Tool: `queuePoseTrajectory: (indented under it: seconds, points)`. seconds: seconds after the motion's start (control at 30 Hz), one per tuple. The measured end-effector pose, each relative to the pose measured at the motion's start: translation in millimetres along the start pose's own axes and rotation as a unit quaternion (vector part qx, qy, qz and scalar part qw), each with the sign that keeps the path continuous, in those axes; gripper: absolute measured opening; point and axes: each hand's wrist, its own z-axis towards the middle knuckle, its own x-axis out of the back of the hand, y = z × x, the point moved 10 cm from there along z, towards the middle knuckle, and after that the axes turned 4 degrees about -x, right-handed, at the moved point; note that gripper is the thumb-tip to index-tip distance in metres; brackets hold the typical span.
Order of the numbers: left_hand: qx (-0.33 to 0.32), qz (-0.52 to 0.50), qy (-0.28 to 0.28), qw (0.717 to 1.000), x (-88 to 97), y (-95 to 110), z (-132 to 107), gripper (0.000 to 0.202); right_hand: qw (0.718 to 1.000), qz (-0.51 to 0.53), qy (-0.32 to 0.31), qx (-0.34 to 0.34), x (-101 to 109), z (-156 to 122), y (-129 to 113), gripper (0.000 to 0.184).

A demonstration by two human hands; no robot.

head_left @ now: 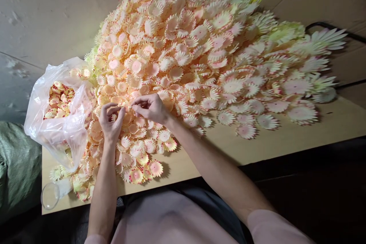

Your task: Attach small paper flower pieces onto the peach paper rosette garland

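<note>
A broad heap of pale pink and cream artificial flower petal discs [183, 57], with scalloped, red-tipped edges, spreads over the table. My left hand [111, 124] is over the front left of the heap, its fingers curled toward the thumb. Whatever it pinches is too small to tell from the discs behind it. Just to its right, my right hand [151, 108] has thumb and forefinger pressed together over the heap. What lies in that pinch cannot be made out either. A small gap separates the two hands.
Left of the heap stands a translucent plastic bag [40, 110] with small red-and-yellow flower pieces [60, 101] inside. A clear plastic cup [50, 196] lies at the table's [274, 148] front left corner. A green sack [17, 167] is at far left. A dark cable [320, 24] runs at the right.
</note>
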Motion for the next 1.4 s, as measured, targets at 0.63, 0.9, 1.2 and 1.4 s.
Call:
queuePoseTrajectory:
  seconds: [0.63,0.9,1.2,1.4]
  points:
    - [0.039,-0.004,-0.053,0.998,-6.8,-5.6,-0.1,0.02,0.995,0.015,-0.083,-0.062,-15.6,-5.1,6.5,0.026]
    - [0.035,-0.003,-0.054,0.998,-6.9,-3.4,0.8,0.02,0.992,0.041,-0.096,-0.063,-17.1,-6.0,4.7,0.024]
    - [0.033,-0.003,-0.056,0.998,-6.4,-4.8,0.6,0.02,0.993,0.027,-0.099,-0.052,-16.8,-5.3,4.1,0.026]
    - [0.031,-0.008,-0.058,0.998,-6.5,-5.5,0.5,0.018,0.993,0.032,-0.1,-0.061,-16.7,-5.9,6.4,0.026]
